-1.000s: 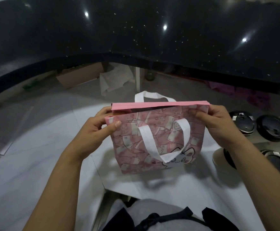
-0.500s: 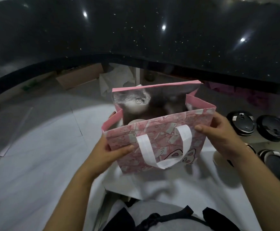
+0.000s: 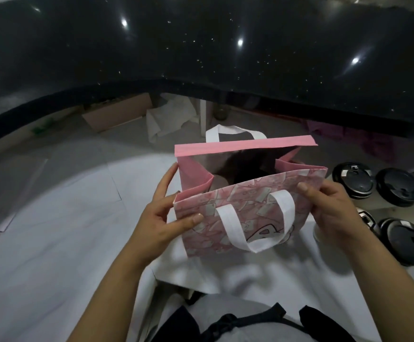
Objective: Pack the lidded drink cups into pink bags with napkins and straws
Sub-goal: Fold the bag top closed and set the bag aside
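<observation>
Bag (image 3: 250, 193) held open over the white sheet (image 3: 53, 243), just left of the cups (image 3: 352, 180), left hand (image 3: 161, 218) and right hand (image 3: 329, 208) each pinching a near-rim corner; risk: soft walls could fold in if either grip slips, blocking a cup; count: one bag, five black-lidded cups showing, two partly hidden.

I read this as a drinks shop's packing corner, dark speckled counter (image 3: 225, 45) overhead, black-lidded cups (image 3: 353, 180) grouped at my right, printed pink bag (image 3: 247, 193), cardboard box (image 3: 117, 114) stored underneath, white sheets (image 3: 53, 243) as worktop.
</observation>
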`<action>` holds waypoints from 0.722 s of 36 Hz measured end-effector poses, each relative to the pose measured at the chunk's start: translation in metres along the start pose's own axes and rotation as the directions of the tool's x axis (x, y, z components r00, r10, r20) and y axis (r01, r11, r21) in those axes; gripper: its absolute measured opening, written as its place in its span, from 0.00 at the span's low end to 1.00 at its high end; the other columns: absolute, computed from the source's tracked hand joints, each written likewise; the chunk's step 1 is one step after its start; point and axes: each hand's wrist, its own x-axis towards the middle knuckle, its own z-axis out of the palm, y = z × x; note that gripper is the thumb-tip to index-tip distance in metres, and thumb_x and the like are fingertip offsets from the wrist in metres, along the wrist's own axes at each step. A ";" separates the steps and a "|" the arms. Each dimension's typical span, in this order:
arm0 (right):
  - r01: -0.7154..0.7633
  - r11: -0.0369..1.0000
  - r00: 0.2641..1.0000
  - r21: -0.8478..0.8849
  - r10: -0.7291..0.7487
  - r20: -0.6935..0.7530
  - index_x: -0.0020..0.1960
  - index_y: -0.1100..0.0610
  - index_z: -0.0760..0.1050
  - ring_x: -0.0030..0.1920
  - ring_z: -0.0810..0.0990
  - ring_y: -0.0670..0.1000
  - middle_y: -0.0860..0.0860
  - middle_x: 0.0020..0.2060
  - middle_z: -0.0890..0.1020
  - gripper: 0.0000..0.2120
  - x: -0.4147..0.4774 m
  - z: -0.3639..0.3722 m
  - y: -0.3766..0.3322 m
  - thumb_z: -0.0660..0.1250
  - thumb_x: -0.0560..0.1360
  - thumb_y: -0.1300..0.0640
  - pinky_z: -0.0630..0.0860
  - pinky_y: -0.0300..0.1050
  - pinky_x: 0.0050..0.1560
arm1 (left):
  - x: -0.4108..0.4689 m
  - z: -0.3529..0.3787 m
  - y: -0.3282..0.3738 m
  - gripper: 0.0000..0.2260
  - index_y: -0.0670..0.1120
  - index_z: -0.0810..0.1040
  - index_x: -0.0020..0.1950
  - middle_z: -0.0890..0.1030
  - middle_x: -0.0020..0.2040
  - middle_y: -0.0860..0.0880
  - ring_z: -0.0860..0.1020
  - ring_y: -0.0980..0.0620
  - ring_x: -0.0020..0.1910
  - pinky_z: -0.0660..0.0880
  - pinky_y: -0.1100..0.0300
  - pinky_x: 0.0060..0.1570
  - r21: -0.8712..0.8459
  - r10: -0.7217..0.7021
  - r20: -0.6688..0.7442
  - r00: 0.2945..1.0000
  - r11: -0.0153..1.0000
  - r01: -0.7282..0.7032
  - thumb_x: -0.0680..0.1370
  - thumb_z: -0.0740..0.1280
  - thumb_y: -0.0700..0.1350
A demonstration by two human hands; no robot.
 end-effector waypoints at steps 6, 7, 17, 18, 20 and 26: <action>0.040 0.995 0.998 -0.089 -0.036 0.041 0.48 0.51 0.87 0.74 0.66 0.43 0.37 0.69 0.74 0.24 0.002 -0.004 -0.011 0.79 0.60 0.37 0.68 0.53 0.68 | 0.013 -0.009 0.010 0.06 0.68 0.84 0.47 0.61 0.66 0.82 0.63 0.74 0.67 0.73 0.60 0.62 0.168 0.009 0.042 0.999 0.986 -0.015 0.72 0.74 0.58; 0.046 0.994 0.998 -0.096 -0.042 0.045 0.48 0.53 0.87 0.73 0.68 0.44 0.39 0.68 0.75 0.23 0.003 -0.005 -0.012 0.79 0.61 0.39 0.69 0.53 0.68 | 0.015 -0.009 0.013 0.06 0.67 0.84 0.47 0.65 0.67 0.77 0.65 0.74 0.66 0.76 0.62 0.59 0.156 0.021 0.046 0.999 0.987 -0.028 0.74 0.72 0.55; 0.070 0.996 0.996 -0.063 -0.074 -0.050 0.46 0.53 0.86 0.45 0.84 0.48 0.51 0.44 0.87 0.09 0.003 0.011 -0.030 0.70 0.72 0.63 0.80 0.38 0.44 | 0.025 0.006 0.025 0.11 0.52 0.82 0.54 0.85 0.48 0.52 0.84 0.51 0.48 0.82 0.60 0.42 -0.084 -0.023 -0.158 0.987 0.996 0.010 0.73 0.68 0.50; 0.062 0.996 0.996 -0.067 -0.067 -0.065 0.47 0.54 0.86 0.44 0.85 0.49 0.52 0.43 0.87 0.08 0.002 0.013 -0.032 0.70 0.73 0.63 0.80 0.38 0.43 | 0.025 0.007 0.025 0.11 0.49 0.83 0.54 0.86 0.47 0.50 0.85 0.49 0.47 0.83 0.58 0.42 -0.095 -0.024 -0.184 0.983 0.995 0.006 0.73 0.69 0.50; 0.054 0.997 0.992 -0.055 -0.059 -0.112 0.46 0.55 0.86 0.41 0.85 0.50 0.53 0.41 0.87 0.07 0.001 0.014 -0.032 0.72 0.72 0.63 0.80 0.41 0.40 | 0.027 0.009 0.024 0.10 0.48 0.84 0.51 0.86 0.46 0.48 0.85 0.46 0.46 0.83 0.55 0.42 -0.109 -0.018 -0.239 0.971 0.994 -0.008 0.72 0.71 0.48; 0.040 0.999 0.973 0.025 -0.034 -0.226 0.51 0.61 0.83 0.48 0.84 0.64 0.61 0.47 0.85 0.08 0.001 0.018 -0.024 0.73 0.73 0.65 0.81 0.62 0.52 | 0.029 0.017 0.023 0.07 0.50 0.84 0.52 0.87 0.46 0.51 0.86 0.48 0.46 0.83 0.55 0.42 -0.154 -0.010 -0.362 0.932 0.987 -0.049 0.74 0.72 0.43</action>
